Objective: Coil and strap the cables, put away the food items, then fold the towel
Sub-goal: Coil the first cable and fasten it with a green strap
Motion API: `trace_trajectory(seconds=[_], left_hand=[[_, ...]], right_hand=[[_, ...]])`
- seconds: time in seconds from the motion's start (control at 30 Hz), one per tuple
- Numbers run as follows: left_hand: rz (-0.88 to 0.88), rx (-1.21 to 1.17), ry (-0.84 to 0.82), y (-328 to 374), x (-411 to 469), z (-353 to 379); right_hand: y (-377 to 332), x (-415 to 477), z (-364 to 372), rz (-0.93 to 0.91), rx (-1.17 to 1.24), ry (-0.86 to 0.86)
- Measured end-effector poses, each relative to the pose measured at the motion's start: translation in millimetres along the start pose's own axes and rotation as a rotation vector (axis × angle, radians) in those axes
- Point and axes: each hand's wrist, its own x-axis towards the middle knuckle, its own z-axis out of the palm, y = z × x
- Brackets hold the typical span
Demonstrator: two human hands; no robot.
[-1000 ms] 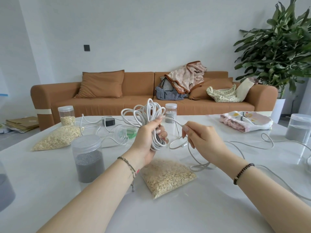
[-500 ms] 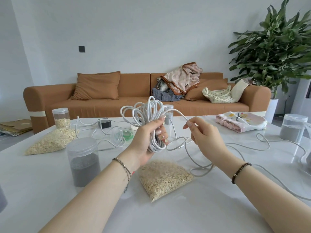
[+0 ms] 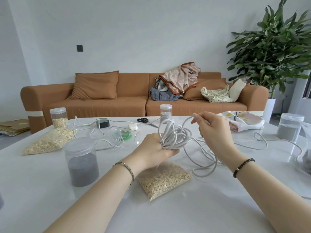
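Note:
My left hand [image 3: 154,149] grips a bundle of white cable loops [image 3: 174,135] just above the table. My right hand [image 3: 213,130] pinches the free run of the same cable over the top of the bundle. The loose rest of the cable [image 3: 207,163] trails in slack curves over the table to the right. A clear bag of oats [image 3: 164,179] lies under my left wrist, a second oat bag [image 3: 48,141] at the left. A patterned towel [image 3: 242,122] sits at the back right.
A white table [image 3: 202,207] holds a jar of grey grain [image 3: 81,159], an oat jar [image 3: 58,117], a small jar [image 3: 165,113], another grey jar [image 3: 290,126], a tipped clear jar with green bands [image 3: 124,134], a charger [image 3: 103,123], scissors [image 3: 144,121]. Sofa behind.
My left hand has lowered and turned palm-down with the bundle. My right hand rose and carried the cable over the top of the loops. The view has tilted up slightly.

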Motion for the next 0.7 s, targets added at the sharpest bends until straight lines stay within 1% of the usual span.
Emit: trace_trajectory(seconds=[0.1,0.23,0.3,0.47,0.53,0.63,0.7], left_hand=[[-0.094,0.074,0.09,-5.2,2.3,0.4],[-0.189,0.003,0.298,-6.4,4.3,-3.5],[-0.209,-0.031,0.358,-6.1,4.7,-3.7],[-0.231,-0.175,0.386,-2.9,4.7,3.3],[-0.25,-0.261,0.395,0.0,5.3,3.6],[-0.351,-0.489,0.365,5.6,6.8,2.5],[-0.37,-0.551,0.336,5.7,7.3,4.1]], right_hand=[[-6.1,-7.2,5.3,-0.081,-0.006,-0.081],[-11.8,-15.6,10.2,-0.136,0.013,-0.176],[-14.3,-19.0,14.5,-0.11,0.034,-0.241],[-14.3,-20.5,23.1,0.117,0.315,-0.343],[-15.5,-20.9,23.2,0.18,0.404,-0.406],[-18.4,-21.9,24.4,0.225,0.503,-0.481],[-18.1,-21.3,25.6,0.198,0.511,-0.463]])
